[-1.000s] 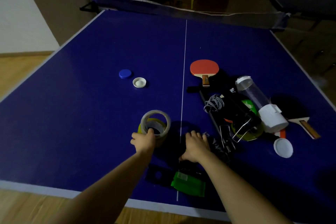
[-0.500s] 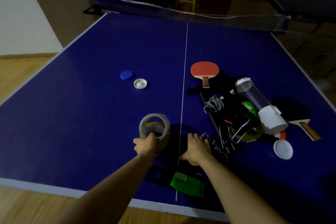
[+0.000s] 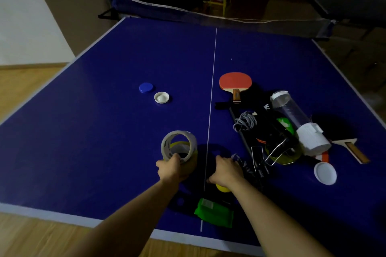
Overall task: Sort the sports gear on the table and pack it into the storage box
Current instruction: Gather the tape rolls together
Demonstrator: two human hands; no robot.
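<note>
My left hand [image 3: 170, 170] grips a clear tape roll [image 3: 179, 145] by its near rim, thumb inside the ring. The roll tilts up over a yellow tape roll [image 3: 191, 159] beneath it. My right hand [image 3: 226, 172] curls down over a yellow round object [image 3: 222, 188], which shows only below the palm. A pile of gear lies to the right: a red paddle [image 3: 235, 81], a clear tube with a white cap [image 3: 292, 115], a grey cord [image 3: 244, 122], metal clips [image 3: 259, 158] and a second paddle's handle [image 3: 355, 150]. No storage box is in view.
A blue cap [image 3: 145, 87] and a white cap [image 3: 161, 97] lie left of the centre line. A white lid [image 3: 325, 173] sits at the right. A green pouch [image 3: 214, 212] and a flat black item [image 3: 181, 200] lie near the table's front edge [image 3: 62, 216]. The net [image 3: 208, 16] spans the far end.
My left hand has tipped the clear tape roll up off the yellow one. My right hand has drawn back slightly, and a yellow object now shows under its palm.
</note>
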